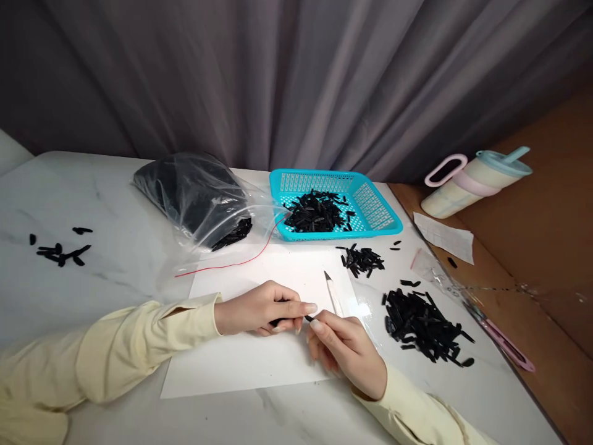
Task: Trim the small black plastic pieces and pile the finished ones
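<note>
A small black piece [307, 318] is pinched over the white sheet [241, 358] by the left hand [259, 308]; a craft knife [334, 298] (blade up) is clamped in the right hand's [345, 349] grip.

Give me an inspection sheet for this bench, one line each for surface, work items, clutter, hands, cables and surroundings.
Surface: white marbled table with a white paper sheet under the hands.
Work items: small black piece pinched by the left hand; white pointed knife in the right hand.
Clutter: turquoise basket of black pieces, clear bag with more, loose piles right and far left, pink tool at the table edge.
Hands: left hand and right hand both closed on their items, fingertips meeting.
Cables: nothing seen.
Surroundings: grey curtain behind, lidded cup on a brown surface at right.
</note>
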`<act>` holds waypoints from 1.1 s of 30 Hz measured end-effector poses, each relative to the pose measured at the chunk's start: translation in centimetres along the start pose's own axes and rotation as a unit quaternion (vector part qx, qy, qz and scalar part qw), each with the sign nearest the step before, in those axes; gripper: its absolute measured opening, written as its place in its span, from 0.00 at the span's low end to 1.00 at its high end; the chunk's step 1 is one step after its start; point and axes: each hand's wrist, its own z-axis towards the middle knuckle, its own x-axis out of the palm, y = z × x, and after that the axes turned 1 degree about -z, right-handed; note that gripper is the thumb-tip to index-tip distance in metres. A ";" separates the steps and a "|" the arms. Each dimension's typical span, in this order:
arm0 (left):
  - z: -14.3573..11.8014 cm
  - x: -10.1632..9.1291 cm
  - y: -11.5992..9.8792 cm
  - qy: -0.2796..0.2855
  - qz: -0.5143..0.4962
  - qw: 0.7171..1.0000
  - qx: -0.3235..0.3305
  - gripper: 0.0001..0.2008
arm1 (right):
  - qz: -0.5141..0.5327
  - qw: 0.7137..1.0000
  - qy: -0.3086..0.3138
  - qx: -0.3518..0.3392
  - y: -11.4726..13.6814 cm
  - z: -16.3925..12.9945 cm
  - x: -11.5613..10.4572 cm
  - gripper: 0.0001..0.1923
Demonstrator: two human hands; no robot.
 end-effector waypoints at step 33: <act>0.0 -0.4 0.3 -0.008 -0.011 1.000 -0.008 0.15 | 0.216 0.974 0.061 0.017 -0.6 0.5 -0.4 0.15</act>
